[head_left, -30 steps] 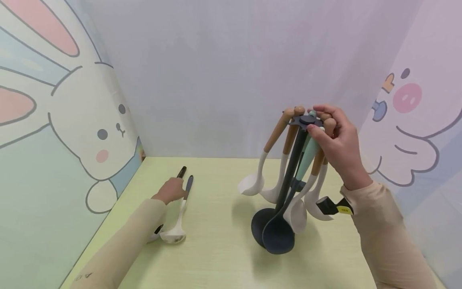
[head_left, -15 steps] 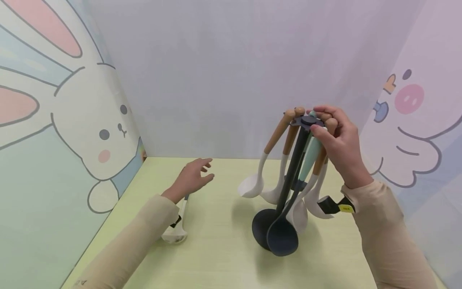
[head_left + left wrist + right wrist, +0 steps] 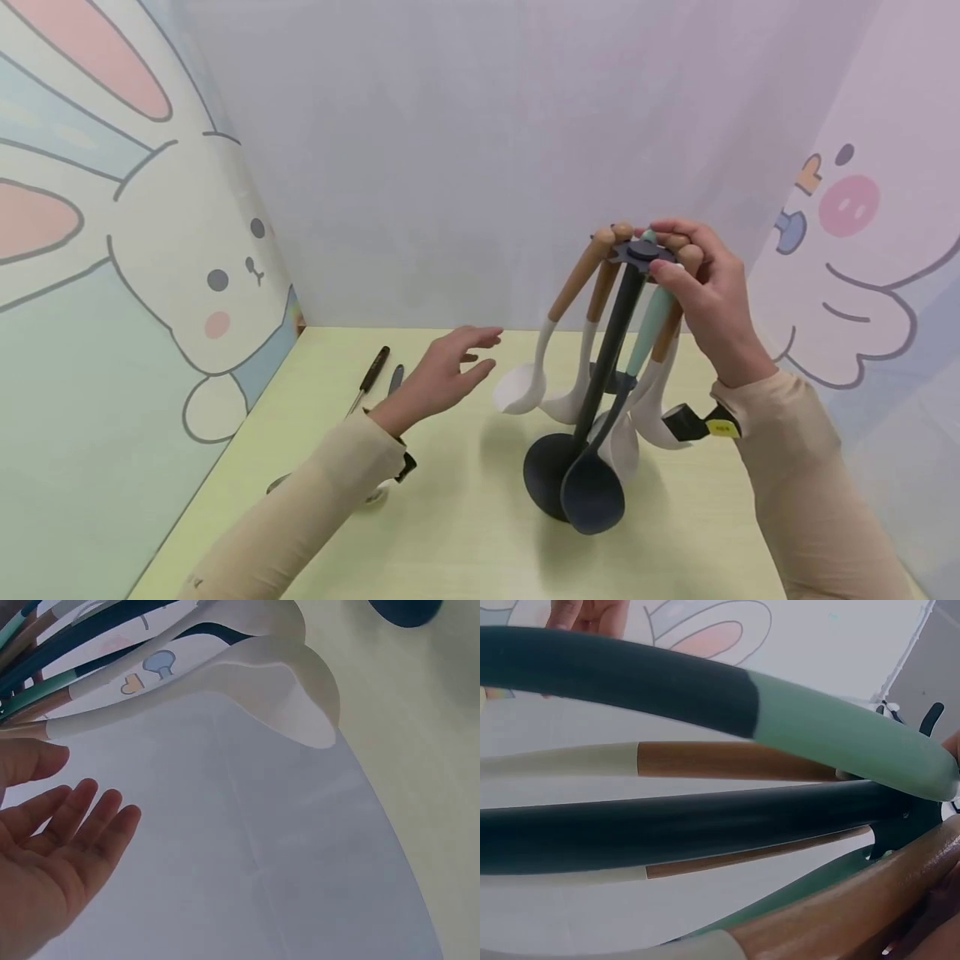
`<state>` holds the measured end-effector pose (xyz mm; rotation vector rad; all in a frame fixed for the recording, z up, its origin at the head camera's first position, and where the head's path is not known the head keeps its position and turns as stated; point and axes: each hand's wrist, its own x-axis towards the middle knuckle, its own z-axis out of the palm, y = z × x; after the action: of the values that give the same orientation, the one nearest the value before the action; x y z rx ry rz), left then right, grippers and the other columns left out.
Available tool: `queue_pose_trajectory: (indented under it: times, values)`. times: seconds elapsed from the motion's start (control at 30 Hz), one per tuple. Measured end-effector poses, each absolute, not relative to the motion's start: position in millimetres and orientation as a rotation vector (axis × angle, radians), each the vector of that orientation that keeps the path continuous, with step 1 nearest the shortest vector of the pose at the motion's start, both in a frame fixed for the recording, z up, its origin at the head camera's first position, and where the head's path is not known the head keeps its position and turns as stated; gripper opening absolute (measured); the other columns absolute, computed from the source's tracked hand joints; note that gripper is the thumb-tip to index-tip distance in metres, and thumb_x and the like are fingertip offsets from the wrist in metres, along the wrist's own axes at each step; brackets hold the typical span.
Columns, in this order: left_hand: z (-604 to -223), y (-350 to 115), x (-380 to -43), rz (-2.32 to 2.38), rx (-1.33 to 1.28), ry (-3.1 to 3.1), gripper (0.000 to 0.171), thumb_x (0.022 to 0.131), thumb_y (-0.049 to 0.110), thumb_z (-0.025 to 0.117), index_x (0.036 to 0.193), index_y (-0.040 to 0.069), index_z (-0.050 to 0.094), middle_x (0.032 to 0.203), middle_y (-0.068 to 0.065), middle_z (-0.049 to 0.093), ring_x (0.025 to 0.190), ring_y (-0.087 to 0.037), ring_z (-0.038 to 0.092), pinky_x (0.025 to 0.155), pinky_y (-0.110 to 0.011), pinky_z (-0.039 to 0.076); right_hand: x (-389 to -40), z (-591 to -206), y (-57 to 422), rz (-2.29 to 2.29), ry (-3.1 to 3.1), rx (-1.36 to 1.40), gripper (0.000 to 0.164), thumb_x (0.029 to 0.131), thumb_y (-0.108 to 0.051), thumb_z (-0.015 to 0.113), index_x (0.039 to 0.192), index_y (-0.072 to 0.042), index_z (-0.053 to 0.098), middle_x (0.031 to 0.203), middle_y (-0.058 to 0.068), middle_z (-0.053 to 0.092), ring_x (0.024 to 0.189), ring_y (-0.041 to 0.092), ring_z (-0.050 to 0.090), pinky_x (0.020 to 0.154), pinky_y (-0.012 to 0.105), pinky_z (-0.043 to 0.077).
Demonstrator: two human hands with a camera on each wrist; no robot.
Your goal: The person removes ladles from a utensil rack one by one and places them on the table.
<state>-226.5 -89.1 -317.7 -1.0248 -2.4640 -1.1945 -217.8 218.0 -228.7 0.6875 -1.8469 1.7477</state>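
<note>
Charcoal rack [image 3: 643, 251] bears brown- and mint-handled ladles [image 3: 576, 279].

Left hand [image 3: 442, 375] is moving away from the two handles on the left and shifting right, now reaching nearer the white ladle [image 3: 521, 389] on the rack [image 3: 643, 250]; its fingers are extending. Black-handled utensil [image 3: 375, 368] is showing again, handle and thin shaft, with the hand no longer covering it. Left sleeve [image 3: 315, 500] is now blocking most of the grey-handled ladle [image 3: 397, 379]. Mint-handled dark ladle [image 3: 592, 496] is swinging slightly right, its handle separating further from the black pole [image 3: 611, 358] and its bowl uncovering more of the round base [image 3: 542, 475].
</note>
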Motion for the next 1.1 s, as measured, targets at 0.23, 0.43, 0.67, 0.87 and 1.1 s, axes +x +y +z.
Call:
queue_pose_trajectory:
  times: [0.23,0.43,0.67,0.87,1.1]
  values:
    - [-320,-70,-230,-1.315,-1.068,-2.384,0.042,0.097,0.000,0.060,0.138,-0.005,0.053,0.131,-0.019,0.060,0.123,-0.030,0.058,0.098,-0.039,0.050,-220,-229,221,1.816,-1.807,0.732,0.034,0.088,-0.006,0.057,0.122,-0.007,0.065,0.117,0.009,0.066,0.097,0.020,0.059,0.079,0.019,0.053]
    - [-320,-57,-231,-1.441,-1.055,-2.362,0.043,0.102,0.001,0.053,0.143,-0.005,0.047,0.142,-0.020,0.052,0.131,-0.030,0.051,0.103,-0.039,0.046,-222,-230,223,1.819,-1.818,0.734,0.035,0.089,-0.006,0.057,0.122,-0.007,0.065,0.117,0.009,0.066,0.099,0.020,0.058,0.079,0.020,0.052]
    - [-318,-42,-232,-1.567,-1.025,-2.394,0.046,0.103,0.004,0.051,0.148,-0.004,0.041,0.149,-0.019,0.046,0.135,-0.029,0.048,0.106,-0.036,0.044,-225,-229,224,1.836,-1.804,0.757,0.035,0.088,-0.005,0.056,0.121,-0.006,0.065,0.115,0.009,0.066,0.099,0.020,0.059,0.079,0.020,0.053]
    - [-314,-31,-233,-1.710,-1.001,-2.442,0.048,0.103,0.002,0.050,0.150,-0.001,0.039,0.146,-0.019,0.048,0.134,-0.030,0.048,0.107,-0.036,0.042,-227,-229,224,1.850,-1.787,0.775,0.035,0.087,-0.004,0.054,0.120,-0.006,0.066,0.114,0.009,0.067,0.099,0.021,0.058,0.078,0.021,0.052]
    - [-314,-26,-232,-1.721,-0.945,-2.444,0.046,0.104,0.002,0.049,0.149,-0.002,0.041,0.144,-0.021,0.048,0.131,-0.034,0.051,0.104,-0.038,0.045,-230,-229,226,1.908,-1.775,0.804,0.036,0.087,-0.003,0.053,0.121,-0.005,0.065,0.114,0.011,0.064,0.099,0.021,0.058,0.076,0.022,0.053]
